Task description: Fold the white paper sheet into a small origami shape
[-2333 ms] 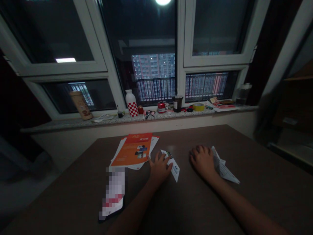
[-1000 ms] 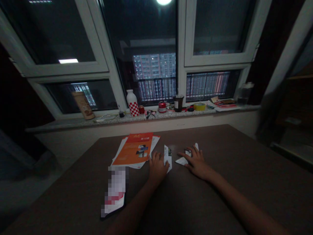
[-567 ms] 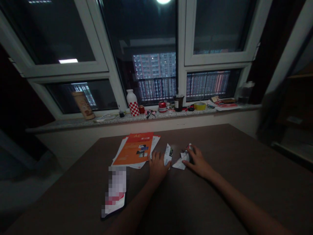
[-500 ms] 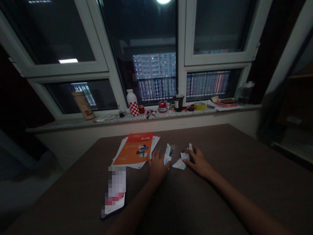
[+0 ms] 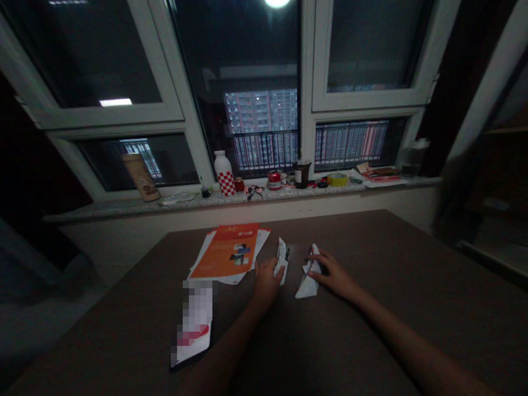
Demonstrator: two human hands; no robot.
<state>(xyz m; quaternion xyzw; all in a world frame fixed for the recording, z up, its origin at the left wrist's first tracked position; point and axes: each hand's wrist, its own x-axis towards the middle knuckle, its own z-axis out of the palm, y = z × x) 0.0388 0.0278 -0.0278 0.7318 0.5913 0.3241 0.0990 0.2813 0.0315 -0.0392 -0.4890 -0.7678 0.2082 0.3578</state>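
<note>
On a dark table (image 5: 371,330) my left hand (image 5: 266,280) is closed on a small folded printed paper (image 5: 282,258) that stands up on its edge. Just to the right, my right hand (image 5: 333,274) lies with fingers on a second folded white paper (image 5: 308,280), pinching its upper part against the table. The two papers are a short gap apart. Both forearms reach in from the bottom of the view.
An orange booklet on a stack of sheets (image 5: 229,254) lies left of my left hand. A blurred card or phone (image 5: 193,324) lies near the front left. The stone windowsill (image 5: 124,206) holds a checked bottle (image 5: 223,173), a can, a dark cup and a tape roll.
My right hand has drawn its paper in from the far right to beside the left one and folded it smaller. The left paper has gone from flat to standing on edge.
</note>
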